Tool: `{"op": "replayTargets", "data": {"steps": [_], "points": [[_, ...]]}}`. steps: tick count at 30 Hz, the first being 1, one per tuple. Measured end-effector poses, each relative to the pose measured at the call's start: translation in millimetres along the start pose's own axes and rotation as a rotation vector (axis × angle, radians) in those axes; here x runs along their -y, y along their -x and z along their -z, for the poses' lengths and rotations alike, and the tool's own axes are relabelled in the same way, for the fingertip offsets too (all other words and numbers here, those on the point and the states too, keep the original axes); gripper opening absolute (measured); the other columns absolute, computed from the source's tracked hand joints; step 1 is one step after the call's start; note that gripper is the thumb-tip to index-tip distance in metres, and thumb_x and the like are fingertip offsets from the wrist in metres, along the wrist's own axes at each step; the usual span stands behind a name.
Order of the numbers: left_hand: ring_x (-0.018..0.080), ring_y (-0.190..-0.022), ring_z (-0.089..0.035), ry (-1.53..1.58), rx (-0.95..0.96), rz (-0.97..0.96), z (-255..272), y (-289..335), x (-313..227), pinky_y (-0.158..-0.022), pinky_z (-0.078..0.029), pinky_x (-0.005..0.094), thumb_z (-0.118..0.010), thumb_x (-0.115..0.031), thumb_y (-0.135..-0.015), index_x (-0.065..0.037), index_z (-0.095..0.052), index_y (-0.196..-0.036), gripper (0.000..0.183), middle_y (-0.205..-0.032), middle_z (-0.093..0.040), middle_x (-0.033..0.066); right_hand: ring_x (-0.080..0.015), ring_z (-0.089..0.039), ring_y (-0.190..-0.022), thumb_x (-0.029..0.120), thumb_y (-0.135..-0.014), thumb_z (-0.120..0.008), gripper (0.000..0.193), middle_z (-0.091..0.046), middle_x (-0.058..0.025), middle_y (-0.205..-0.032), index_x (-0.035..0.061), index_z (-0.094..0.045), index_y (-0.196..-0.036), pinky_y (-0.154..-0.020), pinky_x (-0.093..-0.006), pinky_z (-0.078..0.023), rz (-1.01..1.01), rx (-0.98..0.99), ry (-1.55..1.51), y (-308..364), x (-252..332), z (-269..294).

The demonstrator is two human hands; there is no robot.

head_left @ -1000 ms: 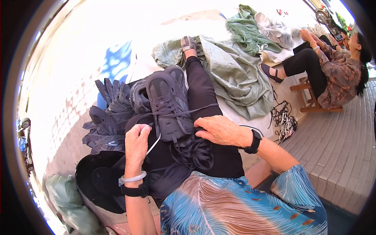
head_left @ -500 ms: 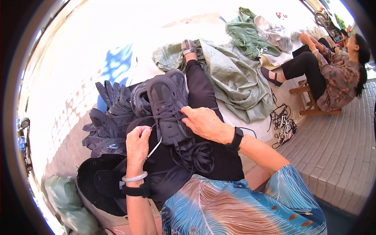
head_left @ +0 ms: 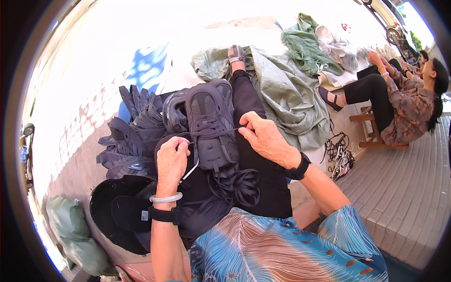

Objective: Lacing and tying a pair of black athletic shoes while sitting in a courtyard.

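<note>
right hand [head_left: 267,139]: pinching lace [head_left: 232,129]
left hand [head_left: 170,159]: pinching lace too, prob keeping it taut
shoe [head_left: 212,151]: sitting between the fingers

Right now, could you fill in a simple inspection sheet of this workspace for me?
Surface: black-trousered lap.
Job's things: dark lace-up sneaker, lying on the lap.
Clutter: piled dark shoes at left; bundled dark cords; crumpled sage-green sheet.
Hands: right hand pinches one of the sneaker's laces; left hand closed, seemingly on another.
Cables: nothing seen for certain; tangled black-and-white strings on the ground.
Surroundings: co-worker on wooden stool, right.
</note>
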State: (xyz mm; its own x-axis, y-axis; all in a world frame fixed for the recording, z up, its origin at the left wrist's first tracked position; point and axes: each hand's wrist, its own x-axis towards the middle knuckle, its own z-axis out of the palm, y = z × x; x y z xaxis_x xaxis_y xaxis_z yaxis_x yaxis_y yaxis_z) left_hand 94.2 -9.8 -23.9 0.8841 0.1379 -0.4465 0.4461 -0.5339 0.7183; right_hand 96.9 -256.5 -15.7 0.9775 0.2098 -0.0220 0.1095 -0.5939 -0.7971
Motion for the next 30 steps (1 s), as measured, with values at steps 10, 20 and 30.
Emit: {"op": "replayTargets", "data": {"steps": [10,20,30], "points": [[0.0098,-0.043,-0.051,0.055,0.091,0.061,3,-5,-9,-0.036,-0.039,0.0264,-0.055,-0.016,-0.088,-0.003,-0.066,-0.088,0.017,-0.066,-0.062,0.0037,-0.0397,-0.060,-0.080,0.006,-0.082,-0.057,0.011,-0.062,-0.0206,-0.081,-0.0017,-0.058,-0.090,-0.072,-0.0439,-0.049,0.178,0.071,0.135,11,-19,-13],[0.0107,-0.044,-0.053,-0.054,0.123,0.010,6,-11,-11,-0.036,-0.040,0.0256,-0.052,-0.014,-0.088,-0.002,-0.065,-0.086,0.018,-0.065,-0.061,0.0046,-0.0165,-0.064,-0.067,0.005,-0.088,-0.047,0.016,-0.061,-0.0124,-0.079,-0.0033,-0.057,-0.098,-0.063,-0.0297,-0.051,-0.223,0.202,-0.398,5,-1,-27],[0.0050,-0.039,-0.042,0.054,0.148,0.038,3,-11,-13,-0.033,-0.034,0.0219,-0.055,-0.012,-0.086,0.000,-0.063,-0.084,0.014,-0.066,-0.059,0.0032,-0.0143,-0.064,-0.065,0.007,-0.088,-0.050,0.014,-0.062,-0.0096,-0.076,-0.0028,-0.058,-0.092,-0.060,-0.0270,-0.050,-0.238,0.271,-0.412,4,17,-10]]}}
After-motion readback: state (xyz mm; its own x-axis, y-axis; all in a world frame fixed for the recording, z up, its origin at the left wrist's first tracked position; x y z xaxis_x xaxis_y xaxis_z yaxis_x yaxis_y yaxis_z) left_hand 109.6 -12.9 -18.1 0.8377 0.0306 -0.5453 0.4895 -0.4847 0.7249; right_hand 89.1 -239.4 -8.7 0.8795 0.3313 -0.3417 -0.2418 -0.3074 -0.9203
